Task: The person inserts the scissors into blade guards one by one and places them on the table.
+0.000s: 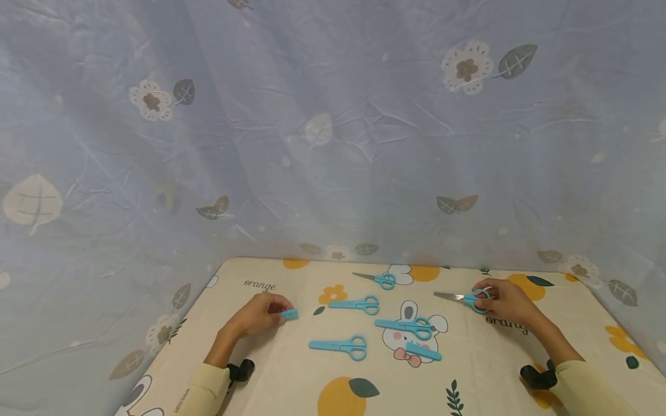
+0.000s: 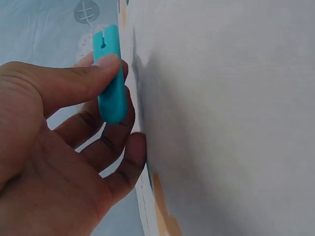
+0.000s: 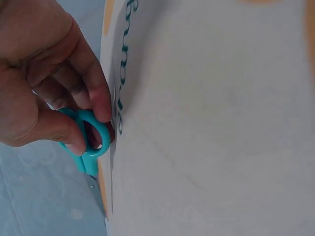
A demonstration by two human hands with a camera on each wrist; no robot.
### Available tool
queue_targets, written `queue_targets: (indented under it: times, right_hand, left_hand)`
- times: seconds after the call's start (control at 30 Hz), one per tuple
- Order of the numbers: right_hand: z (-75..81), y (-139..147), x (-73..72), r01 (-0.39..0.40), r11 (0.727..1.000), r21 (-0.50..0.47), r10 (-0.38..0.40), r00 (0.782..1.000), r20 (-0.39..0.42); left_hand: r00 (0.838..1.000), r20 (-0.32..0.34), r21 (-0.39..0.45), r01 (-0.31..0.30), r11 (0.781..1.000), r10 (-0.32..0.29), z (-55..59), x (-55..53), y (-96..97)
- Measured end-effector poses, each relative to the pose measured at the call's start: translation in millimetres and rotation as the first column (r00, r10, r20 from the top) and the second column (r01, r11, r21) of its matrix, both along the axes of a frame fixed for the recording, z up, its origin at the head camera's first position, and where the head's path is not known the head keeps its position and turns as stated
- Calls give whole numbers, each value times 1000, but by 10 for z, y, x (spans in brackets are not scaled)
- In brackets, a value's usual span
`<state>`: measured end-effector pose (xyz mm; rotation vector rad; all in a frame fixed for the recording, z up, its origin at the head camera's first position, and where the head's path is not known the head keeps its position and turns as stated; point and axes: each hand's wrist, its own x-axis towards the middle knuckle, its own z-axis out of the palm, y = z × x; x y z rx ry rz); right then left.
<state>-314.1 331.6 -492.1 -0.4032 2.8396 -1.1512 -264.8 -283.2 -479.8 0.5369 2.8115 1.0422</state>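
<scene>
I have the left hand (image 1: 255,315) pinching a small light-blue plastic blade cover (image 2: 114,105) and the right hand (image 1: 507,303) gripping blue-handled metal scissors (image 1: 470,299) by the finger loops, blade bare, above the cream, fruit-printed table (image 1: 276,375). Between my hands, three capped pairs lie flat: upper (image 1: 348,304), lower (image 1: 338,346) and right-hand (image 1: 403,327). An uncapped pair (image 1: 378,278) lies at the back, and a loose blue cover (image 1: 424,352) in front. So I judge three pairs matched with covers, two apart; whether capping or uncapping, I can't tell. My left fingers hide part of the pinched cover in the head view, and the right wrist view barely resolves the blade.
</scene>
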Motion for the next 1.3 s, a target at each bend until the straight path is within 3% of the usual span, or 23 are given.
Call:
queue_targets:
  times: [0.13,0.27,0.4,0.67,0.9,1.03,1.3]
  right_hand:
    - [-5,51,58,14,992,-126,1,993,119]
    - [-17,118,132,39,959,-281,32,969,245]
    - [5,183,223,50,934,-353,69,946,316]
    - [113,309,427,47,922,-385,101,930,354]
    - [206,421,527,18,896,-443,159,920,359]
    - [234,456,539,-5,887,-462,189,916,353]
    - [195,427,545,-34,883,-469,231,900,369]
  left_hand:
    - [1000,26,40,-10,999,9,32,6,-19]
    - [997,83,111,-1,994,-8,75,8,-24]
    - [992,125,155,-4,988,-15,115,-4,-29]
    - [987,155,158,-76,984,51,178,-45,-67]
    - [961,237,238,-203,950,146,246,-25,-22]
    - [943,307,295,-224,929,130,274,-42,-18]
    - [922,382,357,-215,909,68,275,-14,37]
